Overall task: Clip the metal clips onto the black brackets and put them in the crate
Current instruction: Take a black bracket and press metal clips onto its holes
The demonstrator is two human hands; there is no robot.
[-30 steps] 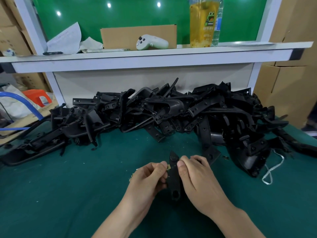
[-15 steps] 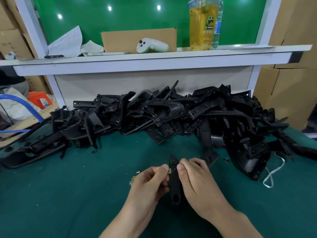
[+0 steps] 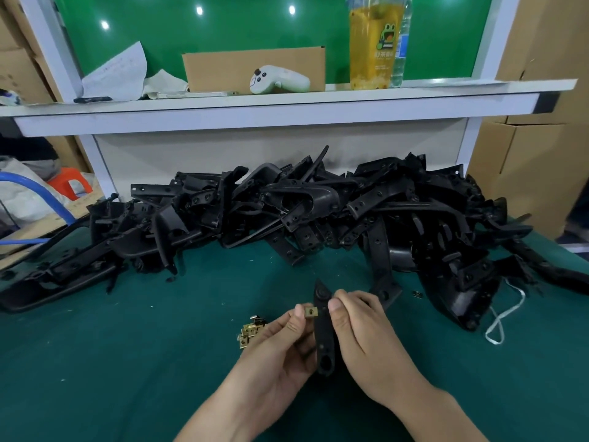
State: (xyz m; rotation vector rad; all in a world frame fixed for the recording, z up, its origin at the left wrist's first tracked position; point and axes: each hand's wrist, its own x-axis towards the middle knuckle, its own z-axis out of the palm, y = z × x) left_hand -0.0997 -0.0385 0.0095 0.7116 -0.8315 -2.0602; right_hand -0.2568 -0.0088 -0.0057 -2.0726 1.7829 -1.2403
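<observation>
A green-covered bench [image 3: 127, 362] fills the lower part of the view, seen from above by the person working at it. Across its far side lies a long, tangled pile of black brackets [image 3: 318, 212], heaped against a white back panel under a white shelf [image 3: 287, 103].

Both forearms reach in from the bottom edge, and the hands meet near the middle of the bench, in front of the pile. The right hand [image 3: 366, 339] grips a single black bracket [image 3: 323, 333] and holds it upright, thumb on its front face near the top, fingers curled behind. The left hand [image 3: 280, 342], fingers curled, pinches a small brass-coloured metal clip [image 3: 309, 312] between thumb and forefinger. The clip touches the left edge of the bracket, just below its pointed top, between the two thumbs.

Just left of the left hand, a little heap of loose clips [image 3: 250, 331] lies on the bench. One more stray clip [image 3: 417, 294] lies to the right, near the pile.

On the shelf stand a cardboard box [image 3: 255, 63], a white game controller [image 3: 279, 79] and a tall clear cup [image 3: 373, 43] of yellow drink. The cup bears a green cartoon frog; the characters beneath it are too blurred to read. A sheet of paper [image 3: 118, 71] at the left carries faint handwriting, also unreadable.
</observation>
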